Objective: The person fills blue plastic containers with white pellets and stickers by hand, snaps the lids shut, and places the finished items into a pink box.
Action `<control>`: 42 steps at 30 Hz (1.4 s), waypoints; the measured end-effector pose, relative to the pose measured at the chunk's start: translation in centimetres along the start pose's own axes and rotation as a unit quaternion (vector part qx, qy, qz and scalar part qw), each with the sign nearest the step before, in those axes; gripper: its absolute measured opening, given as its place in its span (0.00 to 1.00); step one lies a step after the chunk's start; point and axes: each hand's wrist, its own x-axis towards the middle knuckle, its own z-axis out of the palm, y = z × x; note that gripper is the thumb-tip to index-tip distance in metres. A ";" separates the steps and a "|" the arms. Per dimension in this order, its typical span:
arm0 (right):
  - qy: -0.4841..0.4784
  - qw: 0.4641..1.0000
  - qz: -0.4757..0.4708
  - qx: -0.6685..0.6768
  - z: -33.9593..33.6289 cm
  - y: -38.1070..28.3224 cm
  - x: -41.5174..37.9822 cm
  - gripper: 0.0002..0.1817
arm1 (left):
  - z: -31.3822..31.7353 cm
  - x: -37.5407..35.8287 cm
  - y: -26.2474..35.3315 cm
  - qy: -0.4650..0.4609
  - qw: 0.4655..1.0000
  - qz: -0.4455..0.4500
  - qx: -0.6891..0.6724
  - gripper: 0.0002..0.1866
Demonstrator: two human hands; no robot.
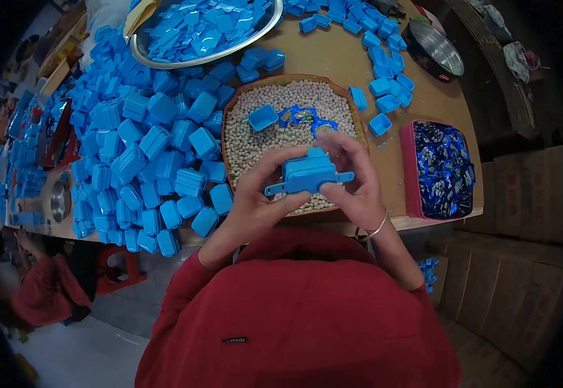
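A blue plastic box (309, 172) with a lid on it and side tabs sticking out is held between both hands, over the near part of a tray of pale beads or beans (255, 97). My left hand (262, 187) grips its left side, thumb below and fingers above. On the right side, my right hand (354, 178) has its thumb against the front, with its fingers curved over the top. Beyond the hands, an open blue box (263, 118) and small shiny blue packets (304, 116) lie on the tray's contents.
Many closed blue boxes (155, 139) are heaped left. A metal basin (216, 63) of blue lids stands behind. Right are open boxes (380, 124), a dark metal bowl (433, 52) and a pink-edged container (412, 171) of packets. A person in red (45, 291) is at far left.
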 end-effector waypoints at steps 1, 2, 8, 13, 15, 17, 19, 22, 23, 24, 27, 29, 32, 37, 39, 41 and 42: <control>-0.055 0.995 0.026 -0.074 -1.1 0.3 -0.1 0.30 | 0.1 0.0 0.2 0.002 0.999 0.005 0.033 0.32; -0.063 0.995 0.010 -0.078 -1.2 0.2 -0.1 0.30 | 0.0 0.0 0.2 -0.005 0.999 0.022 0.040 0.33; -0.064 0.993 -0.083 -0.045 -0.5 0.2 -0.3 0.30 | -0.5 -0.1 0.1 -0.032 0.991 0.114 0.065 0.37; -0.047 0.994 -0.089 -0.043 -0.3 0.8 -0.3 0.30 | 0.5 -0.8 -0.9 0.024 0.998 0.060 -0.028 0.37; -0.049 0.992 -0.062 -0.094 -0.2 0.5 0.0 0.29 | 0.7 -0.9 -1.8 0.049 0.993 0.028 -0.106 0.36; -0.048 0.986 -0.015 -0.161 0.0 -0.4 0.5 0.29 | 1.2 -0.8 -2.5 0.090 0.971 -0.043 -0.220 0.34; -0.013 0.980 -0.011 -0.197 0.1 0.4 0.5 0.29 | 0.1 0.0 -2.6 0.060 0.993 -0.053 -0.085 0.35; -0.013 0.946 -0.065 -0.316 0.0 0.6 0.6 0.31 | -0.4 1.0 -1.4 0.031 0.990 0.030 0.133 0.34; -0.019 0.932 -0.109 -0.346 0.3 0.6 0.8 0.32 | -0.3 1.3 -0.9 0.025 0.984 0.041 0.169 0.32; -0.027 0.914 -0.152 -0.374 0.6 0.7 1.0 0.33 | -0.2 1.9 -1.2 0.004 0.979 0.072 0.193 0.31; 0.006 0.909 -0.196 -0.369 0.6 0.7 1.1 0.32 | 0.5 2.7 -1.8 0.010 0.981 0.112 0.161 0.27; 0.013 0.909 -0.210 -0.360 0.6 0.4 0.9 0.31 | 1.3 2.5 -2.5 0.037 0.988 0.113 0.099 0.26; 0.013 0.904 -0.230 -0.359 0.7 0.5 0.3 0.29 | 2.1 2.2 -3.1 0.072 0.990 0.116 0.042 0.22; 0.021 0.903 -0.211 -0.373 0.6 1.4 0.2 0.26 | 1.9 2.6 -4.5 0.074 0.996 0.055 0.004 0.19; 0.025 0.899 -0.210 -0.383 0.4 2.0 0.3 0.26 | 1.6 2.8 -5.0 0.068 0.997 0.016 -0.034 0.19; 0.028 0.898 -0.209 -0.386 0.5 2.3 0.2 0.26 | 1.6 2.9 -5.2 0.060 0.996 -0.013 -0.063 0.20; 0.029 0.898 -0.209 -0.385 0.4 2.3 0.3 0.26 | 1.5 2.9 -5.2 0.051 0.997 -0.004 -0.062 0.20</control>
